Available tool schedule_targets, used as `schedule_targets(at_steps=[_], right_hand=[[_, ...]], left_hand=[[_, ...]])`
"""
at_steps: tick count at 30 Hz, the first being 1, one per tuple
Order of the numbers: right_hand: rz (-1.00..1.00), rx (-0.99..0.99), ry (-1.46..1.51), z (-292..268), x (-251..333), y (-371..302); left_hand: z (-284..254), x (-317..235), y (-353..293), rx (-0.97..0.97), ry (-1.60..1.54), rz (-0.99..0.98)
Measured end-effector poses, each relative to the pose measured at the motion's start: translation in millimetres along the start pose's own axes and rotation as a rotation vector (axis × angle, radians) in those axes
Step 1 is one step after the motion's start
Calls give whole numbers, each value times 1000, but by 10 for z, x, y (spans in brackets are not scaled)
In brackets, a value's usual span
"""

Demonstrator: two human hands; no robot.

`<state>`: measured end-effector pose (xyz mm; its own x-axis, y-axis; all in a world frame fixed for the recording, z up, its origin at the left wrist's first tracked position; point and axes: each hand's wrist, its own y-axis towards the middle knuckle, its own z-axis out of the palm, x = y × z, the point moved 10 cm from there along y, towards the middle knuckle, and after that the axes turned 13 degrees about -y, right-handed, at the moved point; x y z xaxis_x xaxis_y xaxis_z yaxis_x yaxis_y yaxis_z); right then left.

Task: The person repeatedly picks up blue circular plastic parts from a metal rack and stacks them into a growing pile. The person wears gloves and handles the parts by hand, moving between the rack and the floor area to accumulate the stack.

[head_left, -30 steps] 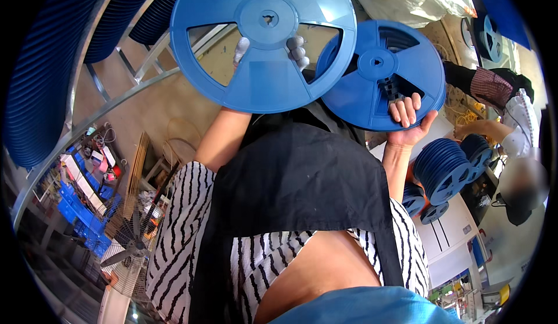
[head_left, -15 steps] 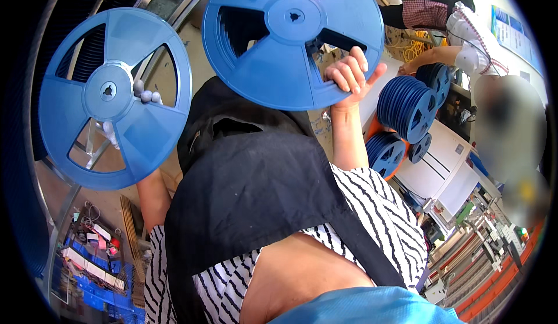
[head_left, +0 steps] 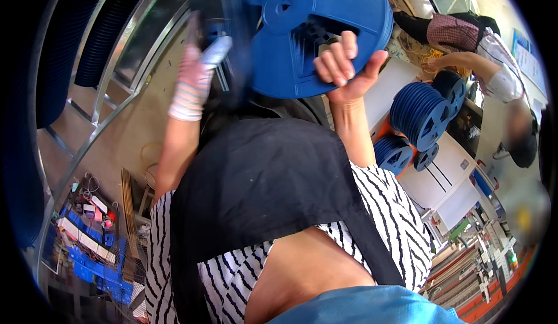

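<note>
At the top middle, a stack of large blue plastic reels (head_left: pixel 325 1) faces me, with wedge-shaped openings round a hub. My bare right hand (head_left: pixel 349 71) grips its lower right, fingers hooked through an opening and thumb sticking up outside the rim. Just left of the stack, another blue reel (head_left: pixel 237 62) is turned almost edge-on and smeared by motion. My left hand (head_left: pixel 200 68), in a light striped glove with whitish fingertips, holds that blurred reel. Whether the single reel touches the stack, I cannot tell.
Racks of dark reels (head_left: pixel 96 47) with a metal frame (head_left: pixel 104 126) stand at left. Blue bins (head_left: pixel 102 266) with mixed items sit lower left. More blue reels (head_left: pixel 421 111) rest at right beside a white cabinet (head_left: pixel 436 175). A co-worker (head_left: pixel 494 56) bends at the upper right.
My left hand has swung its reel rightward toward the stack, turning it from face-on to nearly edge-on. The right hand keeps its grip on the stack, which has shifted slightly.
</note>
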<state>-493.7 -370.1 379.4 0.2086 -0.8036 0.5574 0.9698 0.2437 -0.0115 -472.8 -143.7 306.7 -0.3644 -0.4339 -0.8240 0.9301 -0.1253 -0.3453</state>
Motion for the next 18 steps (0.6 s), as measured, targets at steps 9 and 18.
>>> schedule_targets(at_steps=[9, 18], right_hand=[[364, -288, -628, 412, -473, 44], [144, -772, -179, -895, 209, -531]], left_hand=[[498, 496, 47, 245, -461, -404], [473, -49, -142, 443, -1053, -281]])
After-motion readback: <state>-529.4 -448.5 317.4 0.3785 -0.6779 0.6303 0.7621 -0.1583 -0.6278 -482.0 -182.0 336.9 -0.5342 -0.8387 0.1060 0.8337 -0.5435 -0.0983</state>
